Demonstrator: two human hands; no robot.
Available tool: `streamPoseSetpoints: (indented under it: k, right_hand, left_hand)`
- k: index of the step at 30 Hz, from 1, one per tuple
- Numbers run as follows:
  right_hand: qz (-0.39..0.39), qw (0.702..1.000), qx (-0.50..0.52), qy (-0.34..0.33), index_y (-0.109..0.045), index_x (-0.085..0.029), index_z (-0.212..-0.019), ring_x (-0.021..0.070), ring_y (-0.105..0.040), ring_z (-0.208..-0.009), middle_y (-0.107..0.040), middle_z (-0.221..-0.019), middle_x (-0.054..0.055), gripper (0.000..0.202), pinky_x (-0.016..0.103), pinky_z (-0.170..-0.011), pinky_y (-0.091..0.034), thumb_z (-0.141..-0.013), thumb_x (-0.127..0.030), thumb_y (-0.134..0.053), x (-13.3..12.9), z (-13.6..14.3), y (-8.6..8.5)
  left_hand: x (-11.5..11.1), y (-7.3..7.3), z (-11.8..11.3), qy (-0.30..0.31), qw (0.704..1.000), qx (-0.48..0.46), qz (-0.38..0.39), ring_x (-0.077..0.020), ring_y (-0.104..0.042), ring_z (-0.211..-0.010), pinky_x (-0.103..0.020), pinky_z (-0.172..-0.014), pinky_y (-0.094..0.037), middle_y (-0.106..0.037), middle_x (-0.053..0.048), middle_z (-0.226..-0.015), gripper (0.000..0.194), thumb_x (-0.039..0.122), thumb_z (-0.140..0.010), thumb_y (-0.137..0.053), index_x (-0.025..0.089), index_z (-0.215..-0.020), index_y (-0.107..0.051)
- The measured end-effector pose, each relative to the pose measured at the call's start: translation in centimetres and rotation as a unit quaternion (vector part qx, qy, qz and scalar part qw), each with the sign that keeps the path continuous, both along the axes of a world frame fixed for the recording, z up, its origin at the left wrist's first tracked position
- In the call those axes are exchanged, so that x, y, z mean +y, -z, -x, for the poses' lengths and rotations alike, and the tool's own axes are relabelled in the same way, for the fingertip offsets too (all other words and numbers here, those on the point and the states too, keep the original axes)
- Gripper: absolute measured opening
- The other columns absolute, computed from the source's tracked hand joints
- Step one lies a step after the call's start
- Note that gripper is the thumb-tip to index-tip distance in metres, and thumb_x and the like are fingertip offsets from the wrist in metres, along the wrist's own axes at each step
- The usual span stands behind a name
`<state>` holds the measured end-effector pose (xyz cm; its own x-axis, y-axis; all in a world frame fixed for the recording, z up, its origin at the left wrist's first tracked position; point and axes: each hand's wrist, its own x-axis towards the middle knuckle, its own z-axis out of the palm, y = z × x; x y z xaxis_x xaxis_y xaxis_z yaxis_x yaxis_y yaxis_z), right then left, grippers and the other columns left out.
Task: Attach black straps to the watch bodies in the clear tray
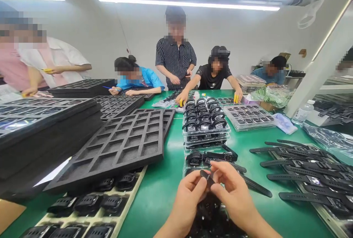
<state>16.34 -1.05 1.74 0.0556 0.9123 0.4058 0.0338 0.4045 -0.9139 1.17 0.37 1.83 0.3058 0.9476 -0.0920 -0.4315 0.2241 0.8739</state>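
A black watch strap (206, 176) is pinched between my two hands at the lower middle. Its rounded end sticks up between my fingers, and the rest of it is hidden by them. My left hand (189, 194) is closed, thumb and fingers on the strap. On the other side my right hand (234, 192) is closed on it too. Just beyond my fingers lie loose black watches (228, 154) and a curled watch (194, 158) on a clear tray. Behind these stands a stack of clear trays (206, 131) with rows of looped black watches.
An empty black foam tray (124, 140) leans at the left over a cream tray (129, 208) of watches. Stacked foam trays (55, 131) rise further left. Watches with straight straps (311, 179) fill the right. Several co-workers sit or stand across the green table (168, 171).
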Motion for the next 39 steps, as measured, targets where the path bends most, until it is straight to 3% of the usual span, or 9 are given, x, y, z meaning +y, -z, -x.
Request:
streamPoseSetpoints:
  k: [3,7,12,19,27,31,34,37,39]
  right_hand:
    - [0.072,0.993,-0.04,-0.086,-0.084,-0.028,-0.102,0.0204,-0.063,-0.082,-0.066,-0.088,0.004,0.027,0.033,-0.077,-0.054,-0.099,-0.044,-0.063,0.2,-0.9,-1.3]
    - [0.155,0.976,-0.022,-0.153,-0.082,-0.023,-0.076,0.0181,-0.057,-0.074,-0.057,-0.078,0.001,0.023,0.03,-0.067,-0.047,-0.087,-0.042,-0.076,0.3,-1.9,-2.3]
    - [0.171,0.98,0.039,-0.091,-0.076,-0.021,-0.076,0.0157,-0.056,-0.068,-0.06,-0.077,0.0,0.027,0.029,-0.067,-0.048,-0.088,-0.045,-0.076,0.3,-2.0,-2.6]
    - [0.195,0.976,0.095,-0.013,-0.068,-0.021,-0.084,0.0148,-0.057,-0.059,-0.064,-0.068,-0.001,0.047,0.027,-0.055,-0.049,-0.08,-0.067,-0.077,0.2,-1.0,-2.6]
    - [0.167,0.975,0.135,0.061,-0.064,-0.021,-0.092,0.0142,-0.057,-0.061,-0.069,-0.078,0.002,0.039,0.026,-0.058,-0.05,-0.088,-0.058,-0.075,1.2,-2.4,-1.9]
    - [0.165,0.975,0.139,0.059,-0.064,-0.021,-0.096,0.0147,-0.056,-0.063,-0.068,-0.081,0.002,0.037,0.027,-0.06,-0.05,-0.09,-0.056,-0.073,1.5,-2.9,-1.7]
    - [0.159,0.977,0.133,0.048,-0.065,-0.021,-0.104,0.0154,-0.056,-0.064,-0.064,-0.077,0.0,0.037,0.028,-0.06,-0.05,-0.092,-0.056,-0.07,1.4,-2.7,-1.7]
    - [0.152,0.987,0.056,0.018,-0.067,-0.024,-0.113,0.0163,-0.058,-0.066,-0.063,-0.08,-0.001,0.032,0.029,-0.061,-0.05,-0.095,-0.049,-0.066,0.8,-2.3,-1.8]
    - [0.144,0.989,-0.043,-0.006,-0.071,-0.025,-0.11,0.0183,-0.061,-0.073,-0.068,-0.087,0.001,0.023,0.03,-0.065,-0.051,-0.093,-0.041,-0.068,0.4,-1.9,-1.8]
  left_hand:
    - [0.0,0.2,0.1,0.094,0.996,-0.005,0.001,-0.0039,-0.031,-0.052,-0.018,-0.05,-0.021,-0.048,0.005,-0.058,0.055,0.063,-0.067,-0.09,0.012,-0.08,-0.075]
    - [-0.5,0.2,-0.2,0.163,0.986,-0.002,0.033,-0.0043,-0.023,-0.05,-0.021,-0.05,-0.016,-0.037,0.008,-0.054,0.059,0.065,-0.06,-0.092,0.012,-0.075,-0.071]
    - [-0.4,-0.1,-0.5,0.17,0.983,0.008,0.068,-0.0063,-0.027,-0.052,-0.021,-0.051,-0.02,-0.038,0.007,-0.056,0.054,0.065,-0.073,-0.083,0.013,-0.076,-0.071]
    - [0.0,-0.2,-0.2,0.171,0.982,0.05,0.069,-0.0081,-0.033,-0.054,-0.021,-0.051,-0.024,-0.049,0.003,-0.06,0.052,0.063,-0.069,-0.086,0.012,-0.078,-0.077]
    - [-0.4,-0.3,-0.4,0.23,0.968,0.076,0.066,-0.0094,-0.039,-0.055,-0.023,-0.055,-0.027,-0.057,0.0,-0.062,0.055,0.067,-0.064,-0.088,0.013,-0.076,-0.081]
    - [-0.6,-0.1,-0.5,0.222,0.97,0.079,0.055,-0.0087,-0.035,-0.054,-0.023,-0.053,-0.025,-0.053,0.001,-0.059,0.056,0.068,-0.067,-0.085,0.013,-0.077,-0.082]
    - [-0.6,0.0,-0.3,0.195,0.975,0.094,0.039,-0.011,-0.044,-0.056,-0.023,-0.055,-0.033,-0.06,-0.002,-0.064,0.057,0.069,-0.07,-0.082,0.013,-0.082,-0.082]
    - [-0.4,0.0,0.1,0.086,0.969,0.215,-0.083,-0.0172,-0.058,-0.067,-0.027,-0.063,-0.044,-0.071,-0.005,-0.076,0.044,0.059,-0.084,-0.074,0.016,-0.09,-0.081]
    - [-0.1,0.1,0.6,-0.001,0.924,0.312,-0.219,-0.0215,-0.065,-0.079,-0.031,-0.073,-0.05,-0.076,-0.008,-0.088,0.028,0.043,-0.092,-0.069,0.017,-0.097,-0.08]
